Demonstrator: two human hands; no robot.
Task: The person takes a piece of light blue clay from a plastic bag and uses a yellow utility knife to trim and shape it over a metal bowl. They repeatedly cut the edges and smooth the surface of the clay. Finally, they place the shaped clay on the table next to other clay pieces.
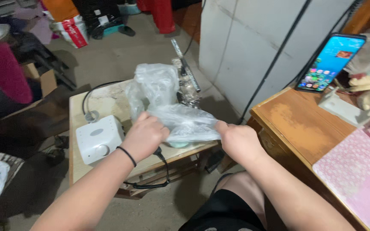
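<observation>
A clear plastic bag [168,107] lies crumpled on the small tabletop [108,102], gripped at both ends. A smartphone [330,62] leans upright at the wooden desk's rear, its rectangular screen lit blue with coloured icons. A red-and-white bag [73,30] stands on the floor, upper left.

We note a white control box [98,137] with a round knob on the left part of a low pale table [108,102], a black cable [97,89] curving from behind it. A metal tool [187,77] stands upright at the table's far edge. To the right, a wooden desk [300,124] carries a smartphone [330,62] propped upright with its screen lit, and a pink patterned sheet [358,171] lies on the near corner. A red and white bag [73,30] rests on the concrete floor [120,55] beyond.
</observation>
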